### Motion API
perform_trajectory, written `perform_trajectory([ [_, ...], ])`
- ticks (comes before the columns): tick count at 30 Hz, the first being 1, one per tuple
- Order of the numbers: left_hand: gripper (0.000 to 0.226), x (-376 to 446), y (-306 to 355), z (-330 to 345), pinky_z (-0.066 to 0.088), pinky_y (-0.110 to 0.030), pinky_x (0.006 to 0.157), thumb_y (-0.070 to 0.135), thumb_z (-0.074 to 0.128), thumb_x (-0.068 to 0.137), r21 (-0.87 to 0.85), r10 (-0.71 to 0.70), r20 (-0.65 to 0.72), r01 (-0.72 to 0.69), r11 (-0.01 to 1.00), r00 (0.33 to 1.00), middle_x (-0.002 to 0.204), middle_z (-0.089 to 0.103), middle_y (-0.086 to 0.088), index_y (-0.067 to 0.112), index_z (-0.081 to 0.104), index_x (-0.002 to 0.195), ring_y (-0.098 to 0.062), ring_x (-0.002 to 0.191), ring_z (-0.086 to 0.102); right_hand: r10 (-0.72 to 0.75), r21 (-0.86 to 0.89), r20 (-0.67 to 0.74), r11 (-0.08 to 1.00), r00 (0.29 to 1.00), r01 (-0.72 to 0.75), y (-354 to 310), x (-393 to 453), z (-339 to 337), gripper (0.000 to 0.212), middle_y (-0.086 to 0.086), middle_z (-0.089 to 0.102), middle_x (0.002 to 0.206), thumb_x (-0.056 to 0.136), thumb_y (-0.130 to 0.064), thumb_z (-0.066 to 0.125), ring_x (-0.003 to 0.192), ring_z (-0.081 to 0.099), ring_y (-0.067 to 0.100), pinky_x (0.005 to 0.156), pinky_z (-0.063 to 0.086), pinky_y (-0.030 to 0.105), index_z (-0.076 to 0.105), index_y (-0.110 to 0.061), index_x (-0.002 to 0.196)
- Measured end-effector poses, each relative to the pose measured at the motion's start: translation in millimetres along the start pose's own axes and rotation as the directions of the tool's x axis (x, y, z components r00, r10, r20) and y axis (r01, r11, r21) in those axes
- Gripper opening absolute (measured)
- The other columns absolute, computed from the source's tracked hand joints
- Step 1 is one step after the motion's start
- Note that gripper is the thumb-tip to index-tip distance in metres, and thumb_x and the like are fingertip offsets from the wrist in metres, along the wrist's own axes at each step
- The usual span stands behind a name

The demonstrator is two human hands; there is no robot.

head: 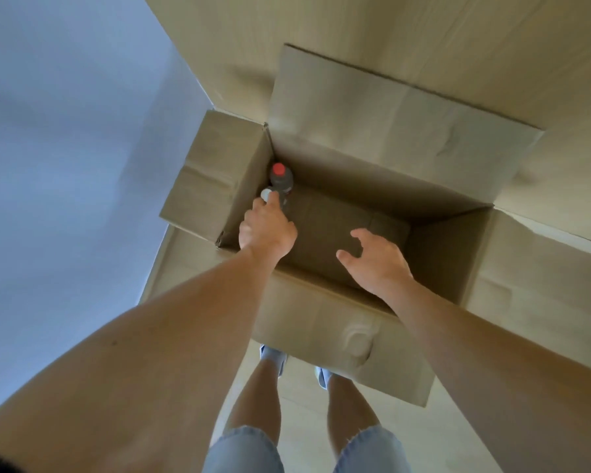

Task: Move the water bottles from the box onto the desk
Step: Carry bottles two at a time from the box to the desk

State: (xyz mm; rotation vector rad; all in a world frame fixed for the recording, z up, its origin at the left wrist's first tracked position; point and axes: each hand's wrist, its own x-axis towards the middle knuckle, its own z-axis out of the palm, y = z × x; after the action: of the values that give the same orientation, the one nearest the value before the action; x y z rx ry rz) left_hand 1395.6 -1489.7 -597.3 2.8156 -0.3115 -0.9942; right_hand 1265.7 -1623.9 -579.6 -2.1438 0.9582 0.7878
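Note:
An open cardboard box stands on the floor below me, all its flaps folded out. Two bottles stand in its far left corner. One has a red cap and a dark body. Just in front of it stands a white-capped bottle, and my left hand reaches into the box with its fingers closed around this bottle just below the cap. My right hand hovers over the near edge of the box, fingers spread, holding nothing. The desk is not in view.
A pale blue-grey wall runs along the left side of the box. The floor is light wood. My legs and feet stand right behind the box's near flap. The rest of the box bottom is bare cardboard.

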Motion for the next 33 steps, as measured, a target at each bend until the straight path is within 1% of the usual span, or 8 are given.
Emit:
perform_trajectory([
  [2, 0.057, 27, -7, 18, 0.047, -0.045, 0.093, 0.024, 0.06, 0.095, 0.009, -0.003, -0.009, 0.003, 1.0, 1.0, 0.139, 0.045, -0.013, 0.018, 0.035, 0.146, -0.035, 0.124, 0.051, 0.014, 0.016, -0.008, 1.0, 1.0, -0.014, 7, 24, 19, 0.058, 0.006, 0.059, 0.128, 0.096, -0.05, 0.054, 0.116, 0.059, 0.027, 0.09, 0.054, 0.04, 0.039, -0.03, 0.148],
  [7, 0.058, 97, -27, 51, 0.041, -0.048, 0.106, 0.028, 0.062, 0.096, 0.019, -0.001, -0.016, 0.001, 1.0, 1.0, 0.144, 0.04, -0.016, 0.013, 0.036, 0.146, -0.039, 0.131, 0.046, 0.065, 0.047, -0.029, 0.997, 0.997, -0.063, 30, 72, 58, 0.059, 0.006, 0.056, 0.133, 0.096, -0.049, 0.056, 0.12, 0.056, 0.027, 0.084, 0.047, 0.034, 0.038, -0.03, 0.149],
  [11, 0.06, 137, -33, 73, 0.036, -0.042, 0.111, 0.027, 0.063, 0.096, 0.09, 0.027, 0.057, -0.032, 0.995, 0.998, 0.147, 0.04, -0.016, 0.014, 0.036, 0.148, -0.035, 0.136, 0.042, 0.125, 0.077, -0.022, 0.989, 0.992, -0.123, 53, 90, 74, 0.059, 0.006, 0.058, 0.127, 0.096, -0.05, 0.055, 0.116, 0.057, 0.027, 0.089, 0.052, 0.037, 0.037, -0.03, 0.149],
  [14, 0.053, 155, -33, 83, 0.032, -0.039, 0.114, 0.03, 0.058, 0.1, 0.212, 0.07, 0.063, -0.082, 0.974, 0.996, 0.146, 0.044, -0.015, 0.011, 0.041, 0.146, -0.032, 0.137, 0.039, 0.167, 0.088, -0.014, 0.982, 0.986, -0.165, 69, 97, 81, 0.06, 0.008, 0.057, 0.129, 0.096, -0.051, 0.054, 0.119, 0.056, 0.028, 0.094, 0.051, 0.039, 0.036, -0.029, 0.149],
  [18, 0.038, 164, -29, 89, 0.046, -0.046, 0.102, 0.015, 0.057, 0.099, 0.273, 0.113, -0.03, -0.101, 0.957, 0.993, 0.135, 0.051, -0.02, 0.011, 0.053, 0.137, -0.038, 0.122, 0.054, 0.203, 0.119, -0.002, 0.972, 0.979, -0.201, 83, 103, 87, 0.061, 0.008, 0.053, 0.137, 0.096, -0.053, 0.053, 0.122, 0.054, 0.029, 0.099, 0.049, 0.041, 0.035, -0.03, 0.149],
  [21, 0.036, 158, -14, 96, 0.052, -0.047, 0.096, 0.009, 0.062, 0.095, 0.293, 0.255, -0.024, -0.237, 0.926, 0.967, 0.129, 0.057, -0.019, 0.011, 0.058, 0.13, -0.038, 0.115, 0.06, 0.233, 0.144, 0.002, 0.962, 0.973, -0.231, 91, 105, 85, 0.06, 0.008, 0.051, 0.139, 0.096, -0.052, 0.054, 0.123, 0.054, 0.028, 0.1, 0.05, 0.044, 0.035, -0.031, 0.149],
  [27, 0.031, 142, 27, 117, 0.054, -0.044, 0.095, 0.008, 0.075, 0.085, 0.155, 0.393, 0.054, -0.396, 0.905, 0.918, 0.125, 0.056, -0.012, 0.013, 0.066, 0.114, -0.033, 0.11, 0.061, 0.266, 0.182, -0.007, 0.948, 0.964, -0.26, 101, 101, 77, 0.061, 0.007, 0.041, 0.15, 0.096, -0.049, 0.054, 0.134, 0.045, 0.03, 0.099, 0.046, 0.04, 0.031, -0.034, 0.151],
  [33, 0.034, 129, 69, 155, 0.053, -0.036, 0.093, 0.01, 0.075, 0.086, 0.088, 0.473, 0.12, -0.484, 0.871, 0.873, 0.128, 0.052, -0.009, 0.018, 0.065, 0.118, -0.029, 0.11, 0.061, 0.289, 0.197, -0.009, 0.939, 0.957, -0.281, 114, 103, 69, 0.064, 0.008, 0.037, 0.154, 0.096, -0.049, 0.055, 0.142, 0.036, 0.031, 0.111, 0.041, 0.046, 0.029, -0.034, 0.153],
])
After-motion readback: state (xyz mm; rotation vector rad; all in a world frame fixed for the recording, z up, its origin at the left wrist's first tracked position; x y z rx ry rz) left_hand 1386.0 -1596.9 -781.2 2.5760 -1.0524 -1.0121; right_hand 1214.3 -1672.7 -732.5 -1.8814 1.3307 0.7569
